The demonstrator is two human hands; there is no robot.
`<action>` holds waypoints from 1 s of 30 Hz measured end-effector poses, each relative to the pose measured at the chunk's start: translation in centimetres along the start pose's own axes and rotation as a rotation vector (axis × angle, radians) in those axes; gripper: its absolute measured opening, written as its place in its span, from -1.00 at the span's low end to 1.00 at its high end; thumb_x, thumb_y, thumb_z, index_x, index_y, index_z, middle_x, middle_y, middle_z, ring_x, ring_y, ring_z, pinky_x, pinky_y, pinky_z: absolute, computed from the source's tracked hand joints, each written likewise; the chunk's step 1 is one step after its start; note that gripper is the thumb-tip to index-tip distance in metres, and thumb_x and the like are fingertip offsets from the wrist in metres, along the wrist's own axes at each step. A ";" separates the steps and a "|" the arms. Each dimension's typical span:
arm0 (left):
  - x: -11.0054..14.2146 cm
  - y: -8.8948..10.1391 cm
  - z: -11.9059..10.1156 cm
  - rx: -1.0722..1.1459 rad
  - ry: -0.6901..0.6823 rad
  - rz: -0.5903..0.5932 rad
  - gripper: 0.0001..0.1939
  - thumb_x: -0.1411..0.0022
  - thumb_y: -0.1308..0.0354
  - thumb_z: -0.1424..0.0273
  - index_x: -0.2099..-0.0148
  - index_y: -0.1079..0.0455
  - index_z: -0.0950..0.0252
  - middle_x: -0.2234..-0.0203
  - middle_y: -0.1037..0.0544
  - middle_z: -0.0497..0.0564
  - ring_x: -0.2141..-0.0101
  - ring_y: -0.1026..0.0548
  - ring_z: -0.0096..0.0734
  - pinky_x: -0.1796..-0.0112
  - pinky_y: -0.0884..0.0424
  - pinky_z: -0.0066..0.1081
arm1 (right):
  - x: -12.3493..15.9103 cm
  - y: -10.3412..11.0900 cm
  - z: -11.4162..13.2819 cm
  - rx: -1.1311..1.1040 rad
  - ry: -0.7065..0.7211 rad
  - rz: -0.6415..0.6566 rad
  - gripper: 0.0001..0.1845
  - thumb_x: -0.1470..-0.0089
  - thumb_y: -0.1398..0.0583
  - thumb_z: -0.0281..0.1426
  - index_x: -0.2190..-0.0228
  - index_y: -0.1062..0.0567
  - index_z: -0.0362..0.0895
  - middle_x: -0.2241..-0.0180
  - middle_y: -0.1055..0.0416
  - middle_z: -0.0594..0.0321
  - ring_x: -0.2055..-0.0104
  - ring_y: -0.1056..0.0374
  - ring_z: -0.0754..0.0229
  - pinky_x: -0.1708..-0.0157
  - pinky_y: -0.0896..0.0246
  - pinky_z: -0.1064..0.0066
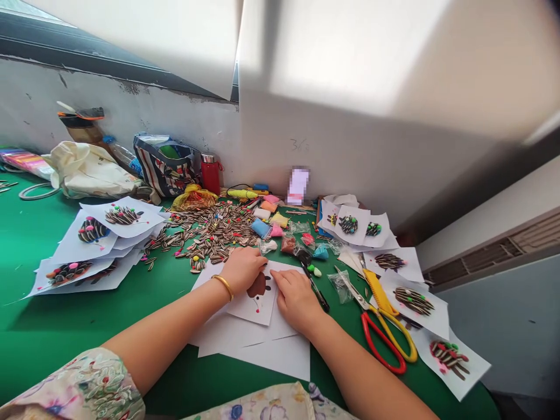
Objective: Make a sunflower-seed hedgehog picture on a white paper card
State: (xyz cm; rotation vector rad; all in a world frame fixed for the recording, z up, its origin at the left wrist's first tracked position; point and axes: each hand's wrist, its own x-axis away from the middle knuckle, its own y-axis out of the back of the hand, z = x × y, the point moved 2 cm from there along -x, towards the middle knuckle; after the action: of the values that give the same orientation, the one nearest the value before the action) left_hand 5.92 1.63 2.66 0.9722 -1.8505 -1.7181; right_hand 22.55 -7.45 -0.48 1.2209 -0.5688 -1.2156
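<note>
A white paper card (250, 312) lies before me, bearing a flat brown clay shape (257, 286) with small dark feet, a dark dot and a pink dot. My left hand (242, 270), a gold bangle at its wrist, rests over the card's upper left part. Its fingers are bent and pressed together by the top of the clay, and whatever they hold is hidden. At the card's right edge my right hand (297, 296) lies with its fingers stretched out, holding nothing visible. Blank white sheets (280, 356) lie under the card.
Striped sunflower seeds (219, 227) spread behind my hands. Coloured clay packets (261, 227) lie beside them. Scissors (385, 332), a yellow cutter (380, 290) and a black pen (321, 294) are at right. Seed-decorated cards are stacked left (94, 230) and right (413, 300). A red bottle (210, 175) stands behind.
</note>
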 end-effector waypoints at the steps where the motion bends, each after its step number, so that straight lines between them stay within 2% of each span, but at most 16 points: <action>1: -0.1 -0.2 0.0 0.018 0.002 -0.010 -0.84 -0.25 -0.15 0.43 0.25 -0.58 0.21 0.37 -0.55 0.09 0.26 -0.51 -0.13 0.24 -0.32 -0.23 | 0.0 0.0 0.0 0.000 -0.001 -0.001 -0.45 -0.15 -0.09 -0.55 -0.18 -0.35 -0.13 -0.05 -0.44 0.04 -0.11 -0.26 -0.02 -0.08 -0.12 0.11; 5: -0.3 -0.7 0.2 0.117 0.050 -0.060 -0.81 -0.24 -0.09 0.51 0.31 -0.54 0.24 0.34 -0.55 0.10 0.25 -0.52 -0.18 0.22 -0.36 -0.27 | 0.1 0.1 0.0 0.013 0.000 -0.010 -0.43 -0.12 -0.10 -0.56 -0.17 -0.36 -0.13 -0.05 -0.45 0.06 -0.10 -0.27 -0.01 -0.08 -0.12 0.13; 10: 0.3 -0.6 1.3 0.310 0.222 -0.122 -0.85 -0.28 -0.07 0.41 0.20 -0.47 0.22 0.29 -0.59 0.03 0.26 -0.54 -0.24 0.23 -0.42 -0.30 | 0.1 0.1 0.0 0.011 -0.002 -0.017 -0.42 -0.12 -0.10 -0.55 -0.18 -0.36 -0.10 -0.06 -0.44 0.05 -0.11 -0.27 -0.03 -0.07 -0.13 0.11; 12: 0.6 -0.5 1.8 0.446 0.296 -0.171 -0.82 -0.25 -0.10 0.38 0.12 -0.46 0.21 0.31 -0.60 0.00 0.30 -0.55 -0.27 0.26 -0.44 -0.32 | 0.1 0.1 0.1 0.006 -0.010 -0.008 -0.43 -0.12 -0.09 -0.55 -0.18 -0.36 -0.09 -0.06 -0.44 0.04 -0.11 -0.26 -0.04 -0.07 -0.13 0.09; 15: 1.0 -0.4 2.5 0.790 0.366 -0.258 -0.67 -0.18 -0.16 0.30 0.00 -0.47 0.22 0.30 -0.60 0.01 0.33 -0.56 -0.31 0.28 -0.47 -0.33 | 0.1 0.3 0.2 -0.001 -0.024 0.005 -0.43 -0.13 -0.09 -0.56 -0.18 -0.37 -0.10 -0.07 -0.44 0.03 -0.12 -0.26 -0.05 -0.08 -0.12 0.07; 18: 1.5 -0.4 2.8 0.992 0.429 -0.267 -0.65 -0.11 -0.21 0.17 0.12 -0.55 0.27 0.35 -0.60 0.02 0.44 -0.52 -0.36 0.38 -0.46 -0.37 | 0.2 0.2 0.2 -0.009 -0.022 -0.004 -0.42 -0.13 -0.09 -0.57 -0.18 -0.37 -0.10 -0.06 -0.45 0.04 -0.12 -0.26 -0.04 -0.08 -0.12 0.08; 21: 2.2 -0.3 3.0 1.023 0.507 -0.288 -0.66 -0.07 -0.24 0.11 0.32 -0.53 0.30 0.54 -0.52 -0.05 0.56 -0.42 -0.44 0.50 -0.36 -0.44 | 0.2 -0.1 0.0 -0.010 -0.012 -0.025 -0.42 -0.11 -0.10 -0.58 -0.17 -0.38 -0.10 -0.05 -0.45 0.05 -0.11 -0.27 -0.02 -0.09 -0.12 0.08; 24: 2.8 -0.7 2.9 1.073 0.522 -0.334 -0.60 -0.12 -0.19 0.03 0.40 -0.45 0.31 0.64 -0.42 -0.09 0.62 -0.36 -0.49 0.55 -0.29 -0.46 | 0.2 -0.1 -0.1 -0.018 -0.006 -0.051 -0.43 -0.10 -0.10 -0.59 -0.15 -0.40 -0.10 -0.03 -0.46 0.06 -0.09 -0.29 -0.01 -0.08 -0.12 0.10; 27: 2.8 -1.2 2.5 1.176 0.489 -0.343 -0.57 -0.16 -0.16 -0.01 0.31 -0.43 0.31 0.51 -0.53 -0.02 0.54 -0.48 -0.43 0.46 -0.42 -0.41 | 0.2 0.1 0.0 -0.039 0.010 -0.096 -0.45 -0.11 -0.10 -0.59 -0.13 -0.42 -0.10 -0.01 -0.47 0.09 -0.07 -0.30 0.02 -0.05 -0.13 0.12; 30: 2.7 -1.3 2.3 1.289 0.464 -0.375 -0.57 -0.03 -0.31 0.08 0.17 -0.41 0.29 0.39 -0.57 -0.01 0.43 -0.57 -0.35 0.34 -0.49 -0.35 | 0.1 0.4 0.0 -0.047 0.018 -0.154 -0.47 -0.11 -0.09 -0.60 -0.10 -0.45 -0.10 0.02 -0.48 0.10 -0.05 -0.30 0.03 -0.03 -0.16 0.15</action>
State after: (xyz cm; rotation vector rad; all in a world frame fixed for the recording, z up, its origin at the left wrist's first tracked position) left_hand 2.76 1.17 0.71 2.0240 -2.4209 -0.1190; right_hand 22.74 -7.59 -0.12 1.2527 -0.4361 -1.3383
